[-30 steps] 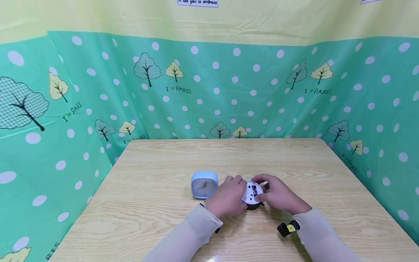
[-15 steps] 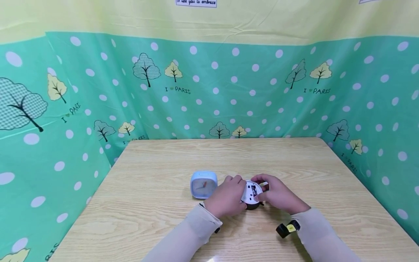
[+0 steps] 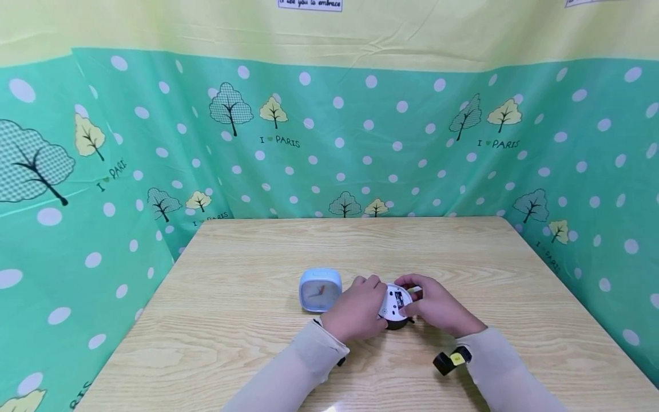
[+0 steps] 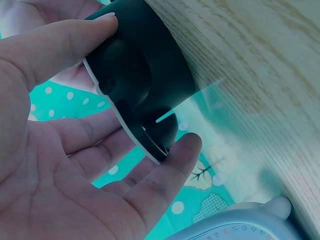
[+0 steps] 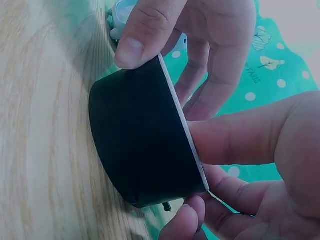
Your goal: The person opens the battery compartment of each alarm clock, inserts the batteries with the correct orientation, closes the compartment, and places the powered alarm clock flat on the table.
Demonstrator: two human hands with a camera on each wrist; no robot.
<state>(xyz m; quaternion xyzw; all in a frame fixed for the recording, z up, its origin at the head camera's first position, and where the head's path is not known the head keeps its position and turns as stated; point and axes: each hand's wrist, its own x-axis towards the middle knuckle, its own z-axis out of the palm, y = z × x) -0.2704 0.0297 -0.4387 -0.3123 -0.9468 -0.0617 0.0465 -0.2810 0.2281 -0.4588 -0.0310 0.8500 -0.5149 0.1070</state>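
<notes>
A round black alarm clock (image 3: 393,307) lies on the table with its white back up. Small dark knobs and a dark slot show on that back. My left hand (image 3: 357,309) grips its left side, the thumb on the black casing (image 4: 135,60) in the left wrist view. My right hand (image 3: 440,304) holds the right side; in the right wrist view its thumb (image 5: 235,140) presses on the white back while other fingers curl at the edge. A small black leg (image 5: 167,206) sticks out of the casing. What lies under the right thumb is hidden.
A light blue square clock (image 3: 320,290) stands on the wooden table (image 3: 247,343) just left of my left hand. A green and yellow cloth (image 3: 288,171) printed with trees hangs behind and beside the table. A black wrist device (image 3: 452,360) hangs under the right sleeve.
</notes>
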